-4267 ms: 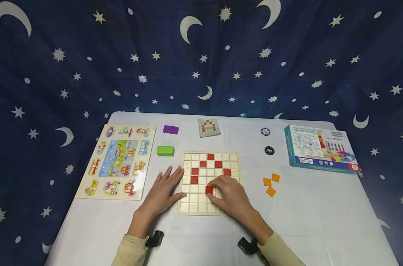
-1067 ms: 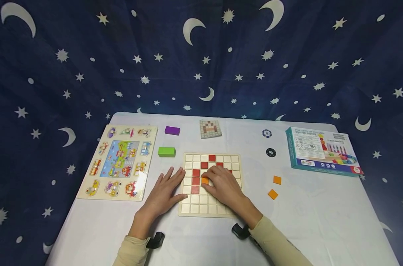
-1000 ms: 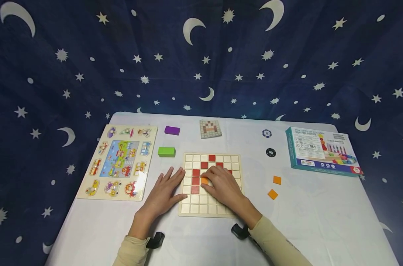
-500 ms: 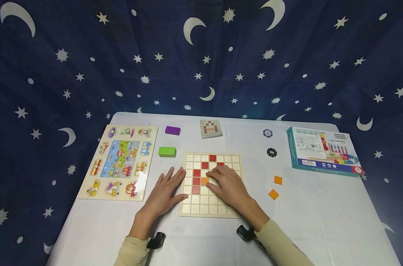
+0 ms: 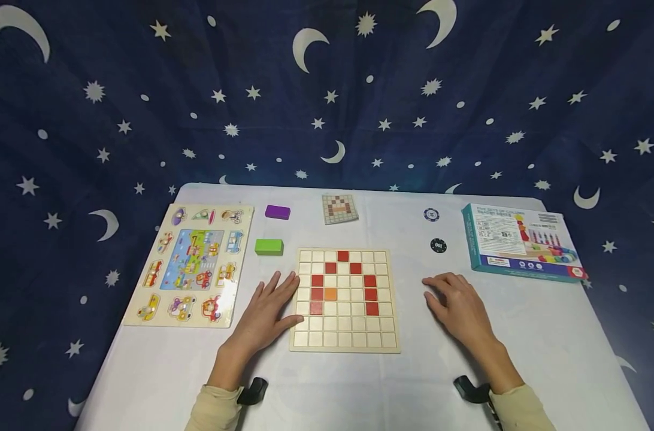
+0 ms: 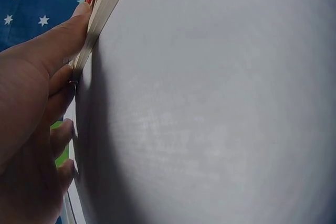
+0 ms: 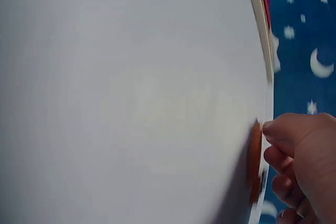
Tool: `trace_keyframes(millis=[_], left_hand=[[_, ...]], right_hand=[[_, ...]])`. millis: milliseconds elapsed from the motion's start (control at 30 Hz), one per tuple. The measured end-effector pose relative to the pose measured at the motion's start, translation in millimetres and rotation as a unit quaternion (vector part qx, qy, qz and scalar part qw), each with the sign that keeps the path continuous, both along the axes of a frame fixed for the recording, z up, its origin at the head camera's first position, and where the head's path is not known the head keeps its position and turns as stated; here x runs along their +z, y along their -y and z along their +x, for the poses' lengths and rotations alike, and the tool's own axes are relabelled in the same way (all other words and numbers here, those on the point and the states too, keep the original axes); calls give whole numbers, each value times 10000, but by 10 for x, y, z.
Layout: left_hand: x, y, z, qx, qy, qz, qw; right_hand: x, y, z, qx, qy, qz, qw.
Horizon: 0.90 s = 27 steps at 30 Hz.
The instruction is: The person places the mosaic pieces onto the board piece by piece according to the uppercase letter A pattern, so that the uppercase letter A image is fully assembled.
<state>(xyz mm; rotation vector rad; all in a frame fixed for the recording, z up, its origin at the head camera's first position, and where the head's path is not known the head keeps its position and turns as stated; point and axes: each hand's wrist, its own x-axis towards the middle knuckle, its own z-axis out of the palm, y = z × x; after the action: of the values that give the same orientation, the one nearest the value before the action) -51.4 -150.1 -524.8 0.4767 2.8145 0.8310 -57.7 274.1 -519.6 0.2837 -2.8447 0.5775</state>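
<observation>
The wooden grid board (image 5: 345, 342) lies flat in the middle of the table, with several red square tiles (image 5: 343, 256) in an arch pattern. One orange tile (image 5: 330, 294) sits in a cell beside the left column of red ones. My left hand (image 5: 262, 317) rests with spread fingers at the board's left edge, thumb overlapping its frame. Right of the board, my right hand (image 5: 462, 308) is over the table, fingers bent and thumb apart from the index finger. Two loose orange tiles, one nearer (image 7: 254, 153), lie right by its fingertips in the right wrist view; in the head view the hand hides them.
A vehicle puzzle board (image 5: 138, 308) lies at left. Behind the grid board are a green block (image 5: 269, 246), a purple block (image 5: 277, 212) and a patterned card (image 5: 339, 209). At right are a blue chip (image 5: 431, 214), a black chip (image 5: 438, 245) and a toy box (image 5: 523, 242).
The right hand let go of the orange tile in its cell and moved right, off the board to the loose orange tiles. The left hand stayed at the board's edge.
</observation>
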Motion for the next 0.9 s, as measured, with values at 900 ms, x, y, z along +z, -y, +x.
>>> trace_keyframes(millis=[900], left_hand=[[-4, 7, 0, 12, 18, -73, 10000]], right_hand=[[64, 125, -48, -185, 28, -125, 9997]])
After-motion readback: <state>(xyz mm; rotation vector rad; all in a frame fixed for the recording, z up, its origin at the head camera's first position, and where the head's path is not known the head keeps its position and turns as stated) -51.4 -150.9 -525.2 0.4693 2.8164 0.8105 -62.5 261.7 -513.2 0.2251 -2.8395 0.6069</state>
